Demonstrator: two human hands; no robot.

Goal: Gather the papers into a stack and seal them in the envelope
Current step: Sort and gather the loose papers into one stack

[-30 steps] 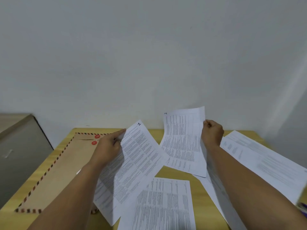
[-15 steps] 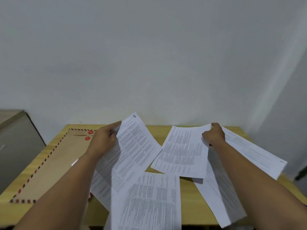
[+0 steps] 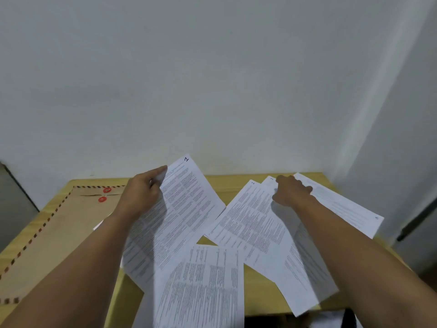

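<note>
The left hand (image 3: pixel 142 192) pinches page 1 (image 3: pixel 179 209) by its top edge. The right hand (image 3: pixel 289 190) curls onto page 3 (image 3: pixel 270 182) (grip unclear). Paper is thin and floppy, so edges are best.

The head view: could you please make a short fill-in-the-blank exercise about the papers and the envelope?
1. The left hand holds the sheet marked with the number ____.
2. The brown envelope lies on the person's ____ side of the wooden table.
3. The envelope's two round fasteners are ____ in colour.
4. The right hand rests on the sheets at the table's ____ edge.

Missing words: 1; left; red; far
</note>
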